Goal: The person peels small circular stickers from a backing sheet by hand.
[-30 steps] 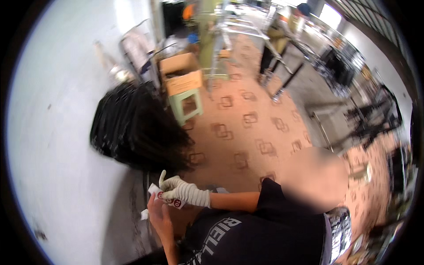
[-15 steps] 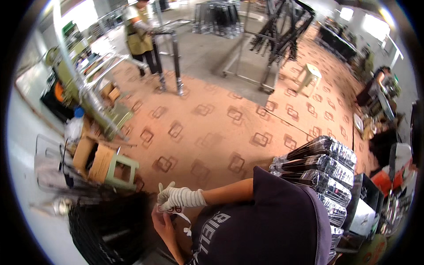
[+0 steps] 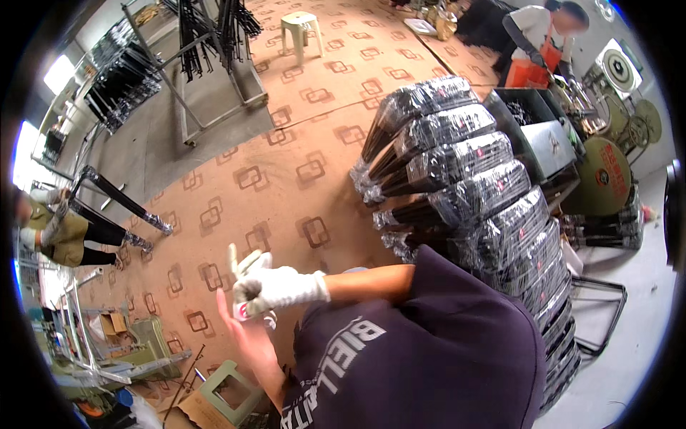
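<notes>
My right hand (image 3: 275, 286) wears a white knitted glove with greyish fingertips. Its thumb and forefinger pinch a small white sticker (image 3: 244, 309) with a round red print, while the other fingers point up and away. Just below is my bare left hand (image 3: 251, 344), one finger stretched upward along the sticker's edge. A pale curled strip (image 3: 270, 319) shows between the two hands, near the left palm. The glove hides the left thumb, so its grip cannot be made out fully. Both hands are held over the patterned floor, in front of my dark shirt.
Stacked black frames (image 3: 464, 171) in clear film rise close on my right. Beyond them are a dark metal bin (image 3: 525, 107) and a person in an orange apron (image 3: 532, 68). A green plastic stool (image 3: 232, 393) stands lower left; another person (image 3: 61, 229) stands far left.
My view has swung right, bringing the wrapped frames and the aproned person into fuller view. My hands stay together; less of the printed white label shows between them, and the left finger is now extended.
</notes>
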A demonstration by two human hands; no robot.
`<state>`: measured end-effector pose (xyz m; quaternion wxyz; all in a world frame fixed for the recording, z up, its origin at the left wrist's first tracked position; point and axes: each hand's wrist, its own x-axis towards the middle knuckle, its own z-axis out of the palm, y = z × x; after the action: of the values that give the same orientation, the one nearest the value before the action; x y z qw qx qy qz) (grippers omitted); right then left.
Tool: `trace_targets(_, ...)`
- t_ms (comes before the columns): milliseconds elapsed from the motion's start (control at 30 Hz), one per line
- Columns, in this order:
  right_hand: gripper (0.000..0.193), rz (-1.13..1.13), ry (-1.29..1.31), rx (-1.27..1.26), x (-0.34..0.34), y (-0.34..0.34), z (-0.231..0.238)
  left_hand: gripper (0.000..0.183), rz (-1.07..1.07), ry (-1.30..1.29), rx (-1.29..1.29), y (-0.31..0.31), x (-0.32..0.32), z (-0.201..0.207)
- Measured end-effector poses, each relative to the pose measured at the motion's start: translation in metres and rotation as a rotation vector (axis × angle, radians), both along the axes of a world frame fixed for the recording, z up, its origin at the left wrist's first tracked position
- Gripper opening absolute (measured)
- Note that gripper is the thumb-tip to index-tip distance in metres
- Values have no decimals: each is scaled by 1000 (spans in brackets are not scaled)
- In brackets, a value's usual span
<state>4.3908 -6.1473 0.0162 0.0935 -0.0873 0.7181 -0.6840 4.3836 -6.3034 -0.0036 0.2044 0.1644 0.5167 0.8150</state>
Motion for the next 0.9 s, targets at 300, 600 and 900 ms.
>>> trace_targets(300, 30, -697, 255, 317, 87, 10, 13, 54, -482, -150, 9, 49, -11, 34)
trace_targets(600, 20, -785, -12, -775, 133, 36, -1, 47, -722, -318, 53, 94, -7, 9)
trace_targets(900, 10, -935, -214, -733, 156, 112, 21, 26, -555, -337, -66, 193, 3, 15)
